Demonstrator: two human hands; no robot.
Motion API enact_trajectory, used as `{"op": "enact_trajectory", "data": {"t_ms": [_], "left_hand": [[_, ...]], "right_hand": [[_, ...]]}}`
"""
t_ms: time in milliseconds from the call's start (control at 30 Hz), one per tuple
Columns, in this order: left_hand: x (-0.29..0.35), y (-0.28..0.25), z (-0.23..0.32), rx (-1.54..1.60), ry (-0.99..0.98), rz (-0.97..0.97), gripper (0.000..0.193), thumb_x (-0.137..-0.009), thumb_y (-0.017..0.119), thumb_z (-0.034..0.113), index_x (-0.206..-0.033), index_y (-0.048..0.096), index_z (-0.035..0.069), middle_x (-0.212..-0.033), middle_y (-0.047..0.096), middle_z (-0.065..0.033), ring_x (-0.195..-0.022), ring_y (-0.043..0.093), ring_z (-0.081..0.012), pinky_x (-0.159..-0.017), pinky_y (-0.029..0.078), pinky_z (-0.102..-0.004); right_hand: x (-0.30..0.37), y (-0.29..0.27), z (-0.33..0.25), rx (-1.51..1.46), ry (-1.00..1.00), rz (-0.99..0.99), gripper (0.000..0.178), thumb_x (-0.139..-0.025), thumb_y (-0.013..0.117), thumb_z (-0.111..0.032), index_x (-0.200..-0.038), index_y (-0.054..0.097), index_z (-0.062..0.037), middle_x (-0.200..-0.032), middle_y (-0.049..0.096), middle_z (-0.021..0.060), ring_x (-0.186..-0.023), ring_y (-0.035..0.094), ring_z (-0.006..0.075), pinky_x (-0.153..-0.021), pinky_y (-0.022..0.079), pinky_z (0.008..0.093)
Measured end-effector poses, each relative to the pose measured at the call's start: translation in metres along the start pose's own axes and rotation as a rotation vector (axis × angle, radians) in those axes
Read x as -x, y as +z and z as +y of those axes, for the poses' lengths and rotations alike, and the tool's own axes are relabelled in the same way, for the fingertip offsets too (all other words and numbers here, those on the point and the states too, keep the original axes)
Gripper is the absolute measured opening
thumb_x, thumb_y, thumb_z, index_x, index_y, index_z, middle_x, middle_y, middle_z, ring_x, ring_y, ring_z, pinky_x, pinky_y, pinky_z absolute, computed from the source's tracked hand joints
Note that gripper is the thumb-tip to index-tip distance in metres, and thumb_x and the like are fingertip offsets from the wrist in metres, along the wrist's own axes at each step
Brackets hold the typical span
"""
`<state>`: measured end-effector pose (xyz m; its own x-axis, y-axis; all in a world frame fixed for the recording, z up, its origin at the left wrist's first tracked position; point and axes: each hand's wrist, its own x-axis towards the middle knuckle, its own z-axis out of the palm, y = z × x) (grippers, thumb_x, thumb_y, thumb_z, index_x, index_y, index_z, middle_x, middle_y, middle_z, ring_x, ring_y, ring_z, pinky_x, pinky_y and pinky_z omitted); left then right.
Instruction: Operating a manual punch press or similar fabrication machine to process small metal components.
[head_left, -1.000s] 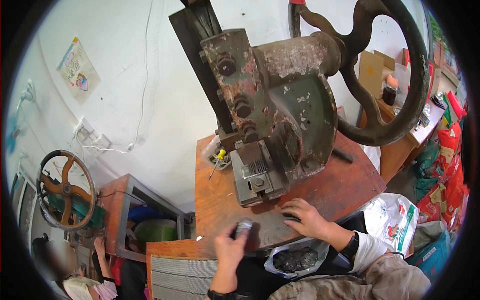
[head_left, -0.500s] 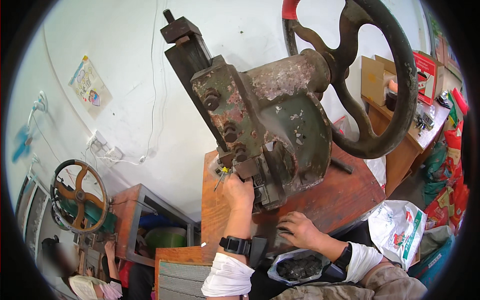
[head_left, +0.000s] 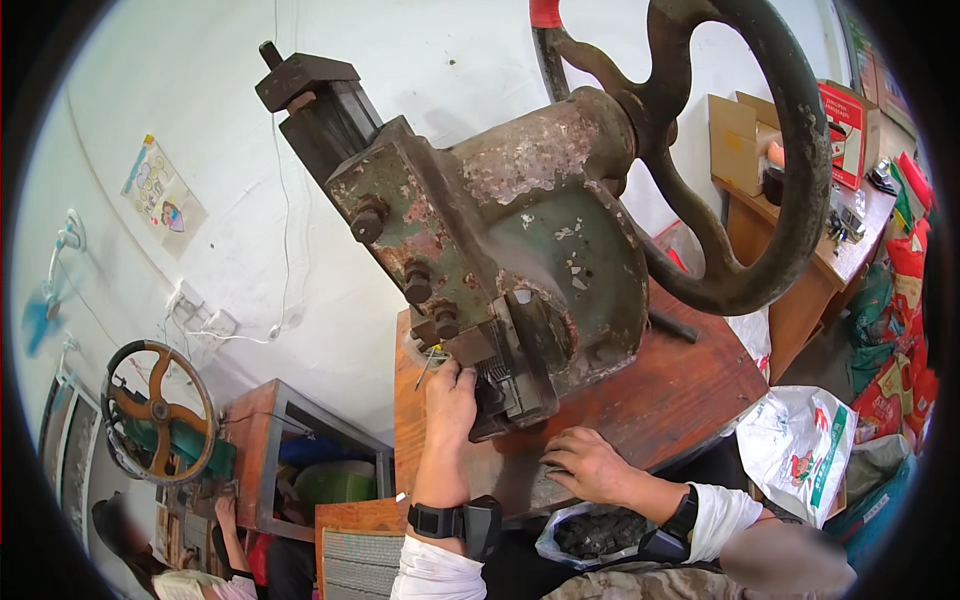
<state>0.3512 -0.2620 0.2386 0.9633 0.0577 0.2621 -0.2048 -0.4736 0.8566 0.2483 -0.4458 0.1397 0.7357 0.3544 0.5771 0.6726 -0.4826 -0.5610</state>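
Note:
A worn green hand press with a large spoked handwheel stands on a reddish wooden table. My left hand is raised to the dark tooling at the press's lower front. Its thumb and fingers are pinched together there, and whatever they hold is hidden. Close behind those fingertips show a thin metal rod and a bit of yellow. My right hand rests at the table's near edge, fingers curled over a dark patch I cannot make out. Below it, an open plastic bag holds small dark pieces.
At lower left another person's arm reaches toward a second machine with a spoked handwheel. A white printed bag lies right of my right arm. Behind the handwheel, a side table carries an open cardboard box.
The whole view has shifted, so the press sits farther left and leans more. My left hand stays at the tooling. My right hand has shifted slightly left along the table edge.

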Motion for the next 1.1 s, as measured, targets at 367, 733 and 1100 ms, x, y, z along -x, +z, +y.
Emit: {"op": "enact_trajectory", "data": {"t_ms": [367, 733, 1100], "left_hand": [[-0.027, -0.004, -0.059, -0.126, 0.24, 0.072, 0.031, -0.079, 0.053, 0.001, -0.11, 0.059, -0.001, -0.114, 0.059, -0.0176, -0.105, 0.054, -0.0339, -0.093, 0.04, -0.0374], [-0.017, 0.002, -0.038, -0.113, 0.227, -0.025, 0.038, -0.079, 0.054, 0.001, -0.116, 0.055, 0.001, -0.123, 0.052, -0.0198, -0.115, 0.043, -0.0361, -0.1, 0.034, -0.0408], [-0.017, 0.004, -0.046, -0.041, 0.263, -0.01, 0.037, -0.08, 0.054, 0.003, -0.117, 0.055, 0.001, -0.123, 0.054, -0.0173, -0.115, 0.046, -0.0366, -0.099, 0.036, -0.04]], "right_hand": [[-0.056, -0.023, -0.007, -0.01, -0.049, 0.297, 0.021, -0.073, 0.07, -0.015, -0.09, 0.062, -0.005, -0.096, 0.06, 0.0113, -0.093, 0.055, 0.0311, -0.08, 0.046, 0.0395], [-0.136, -0.004, 0.002, 0.143, 0.376, 0.282, 0.073, -0.057, 0.081, -0.036, -0.111, 0.05, 0.0032, -0.111, 0.052, 0.0187, -0.106, 0.05, 0.0362, -0.09, 0.043, 0.0411], [-0.15, -0.004, -0.006, 0.142, 0.525, 0.205, 0.087, -0.052, 0.084, -0.036, -0.118, 0.044, 0.0021, -0.115, 0.05, 0.0202, -0.109, 0.048, 0.037, -0.091, 0.042, 0.0408]]}}
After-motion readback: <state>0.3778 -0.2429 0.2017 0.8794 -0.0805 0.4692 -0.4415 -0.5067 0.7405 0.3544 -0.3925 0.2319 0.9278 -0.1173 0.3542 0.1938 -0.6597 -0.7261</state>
